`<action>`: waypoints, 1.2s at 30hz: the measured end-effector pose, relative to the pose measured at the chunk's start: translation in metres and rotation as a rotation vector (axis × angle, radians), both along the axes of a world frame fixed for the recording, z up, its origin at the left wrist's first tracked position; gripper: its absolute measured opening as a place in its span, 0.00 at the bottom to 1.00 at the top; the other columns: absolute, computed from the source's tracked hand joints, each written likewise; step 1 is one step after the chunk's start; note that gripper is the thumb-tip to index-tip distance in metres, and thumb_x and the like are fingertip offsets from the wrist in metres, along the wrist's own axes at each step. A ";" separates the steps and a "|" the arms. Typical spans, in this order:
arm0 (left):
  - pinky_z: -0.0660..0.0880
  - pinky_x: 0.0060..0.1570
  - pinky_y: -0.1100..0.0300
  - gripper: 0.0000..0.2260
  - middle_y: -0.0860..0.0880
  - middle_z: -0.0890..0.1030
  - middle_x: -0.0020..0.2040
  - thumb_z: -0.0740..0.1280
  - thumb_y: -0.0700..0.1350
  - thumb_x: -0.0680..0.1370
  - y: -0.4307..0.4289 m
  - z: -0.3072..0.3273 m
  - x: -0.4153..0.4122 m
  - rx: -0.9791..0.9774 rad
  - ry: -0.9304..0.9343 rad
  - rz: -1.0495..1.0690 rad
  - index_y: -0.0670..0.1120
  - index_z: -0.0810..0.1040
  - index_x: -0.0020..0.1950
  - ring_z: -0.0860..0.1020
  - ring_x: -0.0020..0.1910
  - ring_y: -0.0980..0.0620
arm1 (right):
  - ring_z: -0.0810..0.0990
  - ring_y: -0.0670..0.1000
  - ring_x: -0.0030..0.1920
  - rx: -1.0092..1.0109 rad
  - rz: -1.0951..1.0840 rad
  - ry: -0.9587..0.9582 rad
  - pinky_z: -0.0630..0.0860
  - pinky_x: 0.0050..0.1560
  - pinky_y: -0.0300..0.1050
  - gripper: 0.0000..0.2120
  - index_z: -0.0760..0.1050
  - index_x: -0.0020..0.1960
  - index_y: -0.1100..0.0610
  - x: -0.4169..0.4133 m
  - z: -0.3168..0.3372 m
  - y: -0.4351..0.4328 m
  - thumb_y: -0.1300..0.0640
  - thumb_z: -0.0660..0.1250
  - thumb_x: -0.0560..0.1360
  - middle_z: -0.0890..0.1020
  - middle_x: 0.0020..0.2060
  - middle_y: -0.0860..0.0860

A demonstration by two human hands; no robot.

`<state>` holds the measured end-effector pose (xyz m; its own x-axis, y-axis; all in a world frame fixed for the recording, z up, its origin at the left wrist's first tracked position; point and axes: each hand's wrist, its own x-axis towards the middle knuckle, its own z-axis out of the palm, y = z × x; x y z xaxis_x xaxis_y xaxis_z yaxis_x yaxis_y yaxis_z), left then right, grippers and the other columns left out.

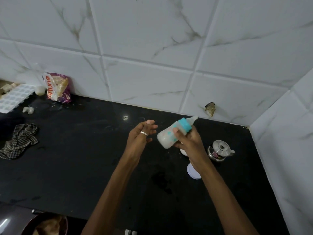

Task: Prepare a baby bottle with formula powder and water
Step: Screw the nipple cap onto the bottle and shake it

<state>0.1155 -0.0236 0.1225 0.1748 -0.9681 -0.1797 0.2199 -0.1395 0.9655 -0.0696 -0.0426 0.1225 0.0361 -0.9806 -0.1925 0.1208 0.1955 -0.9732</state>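
The black tabletop (76, 167) spreads under both my arms, with a checked cloth (20, 141) far off to the left of my left hand (140, 138) and a steel pot (219, 150) just right of my right hand (189, 141). The bottle (166, 137) is up in the air in my right hand, tilted, its base toward my left hand and its teat (194, 119) pointing away to the wall. My thumb lies on its body just below the teal collar (185, 127), my fingers curled round underneath. It looks milky inside, so I judge the powder and water are in and I am mixing. My left hand is loose and spread, just beside the base, touching nothing. A white lid (193, 173) lies below my right wrist. To mix well I should check the collar is tight, grip the body rather than the teat, swirl firmly, and look for lumps.
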 end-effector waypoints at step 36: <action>0.77 0.56 0.52 0.09 0.52 0.87 0.55 0.63 0.48 0.85 0.000 0.000 0.003 -0.015 -0.005 0.007 0.54 0.83 0.58 0.83 0.56 0.51 | 0.83 0.54 0.61 -0.011 0.013 -0.020 0.84 0.52 0.52 0.30 0.70 0.71 0.56 0.003 0.002 0.002 0.46 0.71 0.73 0.80 0.63 0.57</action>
<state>0.1183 -0.0233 0.1228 0.1827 -0.9693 -0.1643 0.2162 -0.1234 0.9685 -0.0661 -0.0403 0.1249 0.0529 -0.9820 -0.1812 0.1376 0.1869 -0.9727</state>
